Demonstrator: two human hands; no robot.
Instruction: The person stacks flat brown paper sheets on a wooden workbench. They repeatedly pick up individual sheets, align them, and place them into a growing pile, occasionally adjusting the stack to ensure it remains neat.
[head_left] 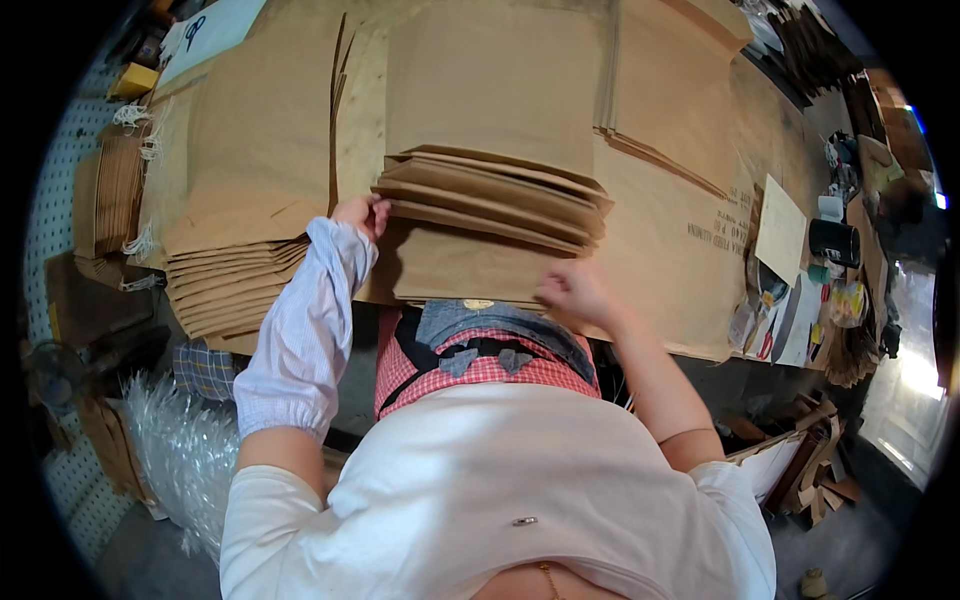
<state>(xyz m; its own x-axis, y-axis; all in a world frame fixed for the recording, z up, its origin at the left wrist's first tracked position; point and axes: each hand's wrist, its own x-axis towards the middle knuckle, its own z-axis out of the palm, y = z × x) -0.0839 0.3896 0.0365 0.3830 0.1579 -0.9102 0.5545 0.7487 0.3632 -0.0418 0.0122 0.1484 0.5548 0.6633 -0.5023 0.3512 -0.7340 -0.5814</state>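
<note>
Our hands are apart, one at either side of a loose stack of brown kraft paper bags at the middle of the worktop, close in front of us. Our left hand is at the stack's left corner with its fingers bent; we cannot tell whether they pinch the paper or only touch it. Our right hand is curled just below the stack's right end, over the near edge of the flat brown paper underneath; whether it grips anything we cannot make out. The folded ends of the bags face us, fanned in uneven layers.

To our left we have a second stack of kraft bags, its folded ends stepped toward us, and beyond it a bundle of brown paper beside some white string. To our right, flat kraft sheets overlap a large printed brown paper. Farther right we see a pale card and a black cylindrical container. We wear a striped sleeve on the left forearm and a red checked apron.
</note>
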